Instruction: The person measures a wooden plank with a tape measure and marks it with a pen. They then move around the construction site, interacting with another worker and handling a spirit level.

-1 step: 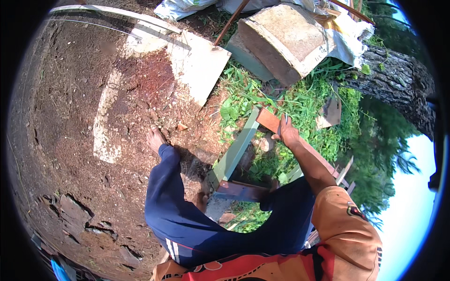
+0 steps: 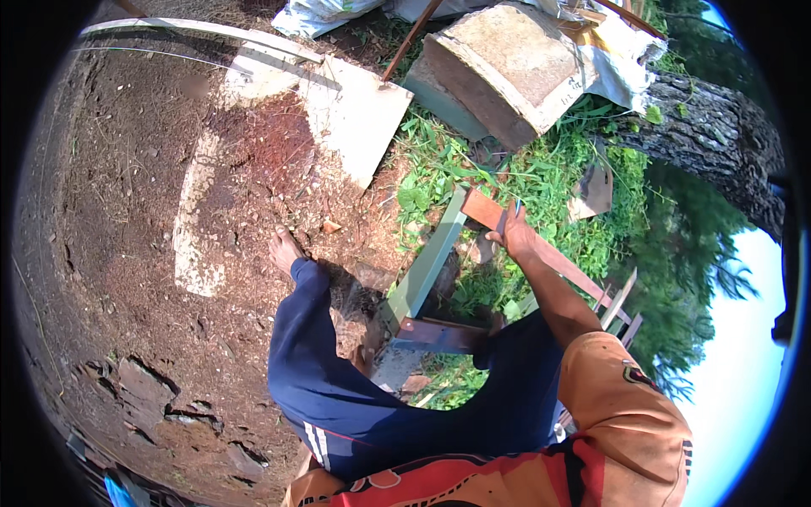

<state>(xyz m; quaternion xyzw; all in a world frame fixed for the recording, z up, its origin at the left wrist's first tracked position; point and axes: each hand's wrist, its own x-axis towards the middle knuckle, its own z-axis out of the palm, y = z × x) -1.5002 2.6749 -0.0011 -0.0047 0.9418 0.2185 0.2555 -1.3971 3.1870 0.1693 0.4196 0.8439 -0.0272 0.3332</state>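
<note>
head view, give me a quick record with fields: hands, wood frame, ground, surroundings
right hand: right hand grips the reddish-brown plank near its upper end
left hand: not in view
frame: grey-green beam meets the plank at the top; a brown crosspiece lies below
ground: bare foot on red-brown soil; grass under the frame
surroundings: concrete slab, tree trunk

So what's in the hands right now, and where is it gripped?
The right hand grips the reddish-brown wooden board near its upper end, where it meets the green frame. The left hand is not in view.
</note>
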